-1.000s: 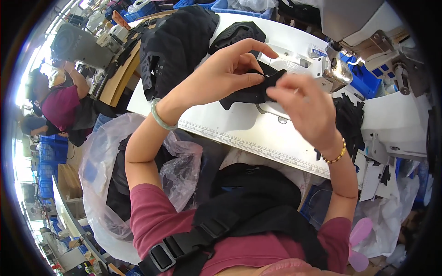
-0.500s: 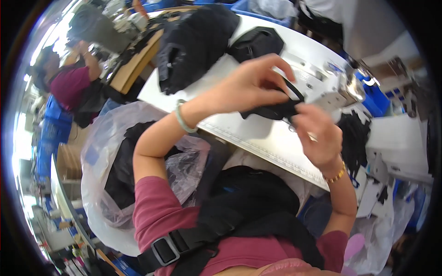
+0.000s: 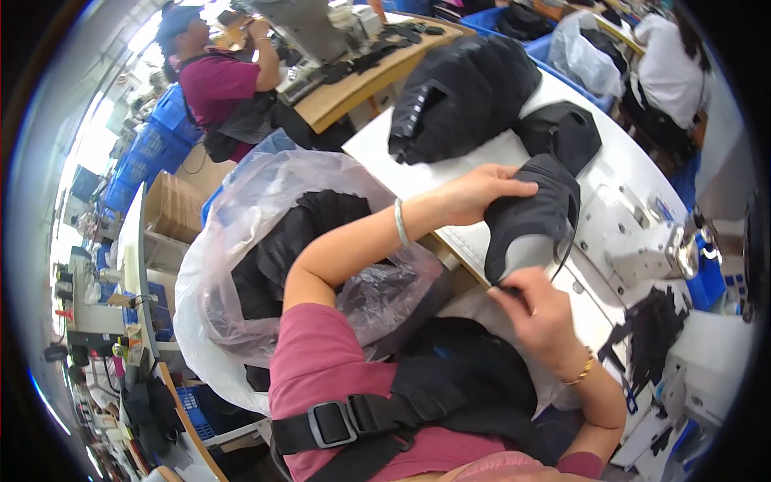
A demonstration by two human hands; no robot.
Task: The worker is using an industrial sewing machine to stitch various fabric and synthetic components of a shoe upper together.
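A black curved fabric piece (image 3: 540, 205) with a pale grey inner face is held above the white table (image 3: 377, 149). My left hand (image 3: 474, 195) grips its upper left edge, thumb on top and the other fingers hidden beneath. Below it, my right hand (image 3: 542, 317) is closed in a pinch at the piece's lower end, where a small dark bit shows between thumb and fingers. A thin black strip (image 3: 569, 255) curves from the piece's right side down toward that hand. Whether the strip is joined to the pinched end cannot be made out.
A metal sewing machine (image 3: 646, 255) stands right of my hands, with black strips (image 3: 654, 325) beside it. Black fabric bundles (image 3: 466, 100) lie at the table's far side. At left is a plastic bag (image 3: 217, 321) of black pieces. A co-worker (image 3: 221, 84) sits far left.
The black piece has turned and spread, so its grey inside shows. My right hand has come down and closed on its lower end. The whole view has swung leftward.
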